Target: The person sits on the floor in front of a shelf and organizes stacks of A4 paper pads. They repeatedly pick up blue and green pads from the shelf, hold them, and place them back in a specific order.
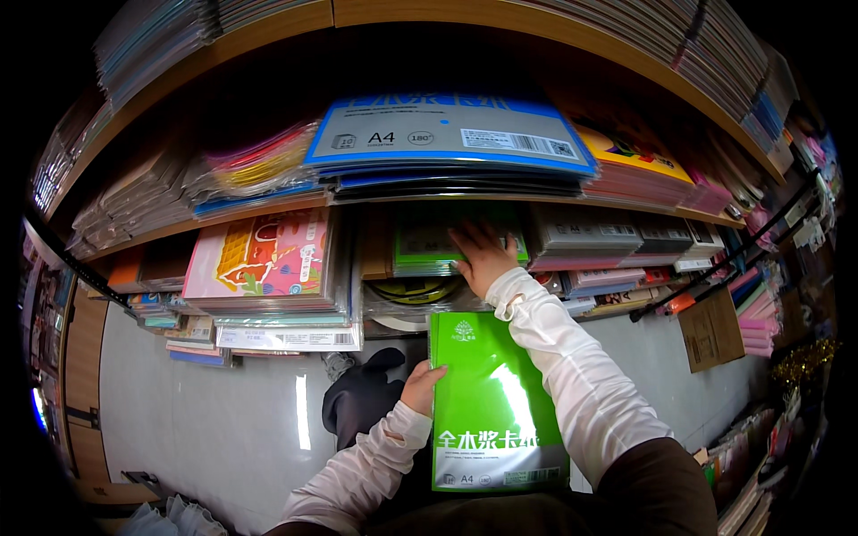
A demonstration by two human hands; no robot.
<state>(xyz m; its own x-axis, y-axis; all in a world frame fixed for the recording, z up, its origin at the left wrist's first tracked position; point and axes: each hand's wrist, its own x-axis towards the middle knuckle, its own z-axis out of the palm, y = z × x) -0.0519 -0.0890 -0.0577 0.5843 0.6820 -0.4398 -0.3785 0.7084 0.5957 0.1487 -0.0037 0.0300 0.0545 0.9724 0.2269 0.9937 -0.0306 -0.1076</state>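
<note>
Wooden shelves [268,217] fill the upper view, stacked flat with wrapped paper and card packs. Grey floor [206,420] shows below.

Largest item on the middle shelf: a blue-bordered card pack [447,134] lying on a dark stack. To its left, a bundle of mixed coloured sheets [255,165]. To its right, a yellow-and-orange pack [630,156].

Lower shelf: a pink illustrated pack [264,255] at left, a green pack [429,241] in the middle slot, grey-labelled packs [585,232] at right.

Green card pack [492,402] in glossy wrap, held upright in front of the body, below the lower shelf and between both forearms. Strong glare on the film, so likely slippery. Judged light to moderate in weight, flat, fairly stiff but able to bow if carried by one corner. Best taken along a long edge near the middle, thumb on the face, fingers behind.

Left hand [422,386]: grip closed on the green card pack's left edge, near the upper half.

Right hand [483,255]: reached into the middle slot, fingers spread flat on the green pack there; grip loose, pressing rather than clasping, as far as shows.
</note>
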